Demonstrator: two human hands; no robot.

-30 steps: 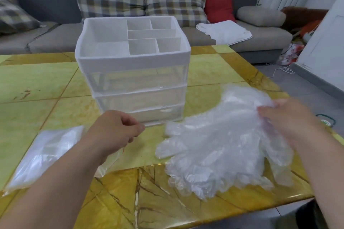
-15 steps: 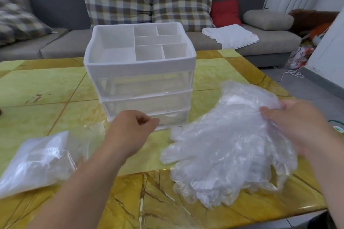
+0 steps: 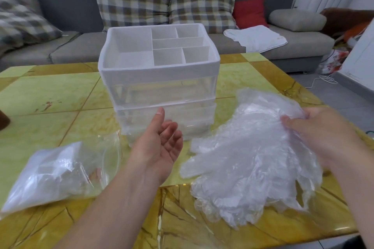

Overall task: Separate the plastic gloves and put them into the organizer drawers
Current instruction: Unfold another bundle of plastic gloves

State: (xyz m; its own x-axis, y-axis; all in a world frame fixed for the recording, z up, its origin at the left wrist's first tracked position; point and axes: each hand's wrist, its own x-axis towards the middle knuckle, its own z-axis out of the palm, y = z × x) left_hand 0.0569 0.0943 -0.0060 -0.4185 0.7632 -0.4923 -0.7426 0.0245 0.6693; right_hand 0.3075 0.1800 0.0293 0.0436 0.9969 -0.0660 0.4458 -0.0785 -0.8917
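Plastic gloves [image 3: 253,170] heaped on the tabletop [image 3: 50,95], right hand [image 3: 323,139] grip pinching the stack's far edge, left hand [image 3: 159,147] grip spread and empty, organizer [image 3: 159,79] drawers behind look closed: clingy film may lift several gloves together.

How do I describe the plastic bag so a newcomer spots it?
On the yellow-green table, find the white drawer organizer at its middle. The plastic bag lies near-left of it, beside the left hand. Unlike the crumpled glove pile on the right, it is a flat pouch without finger shapes.
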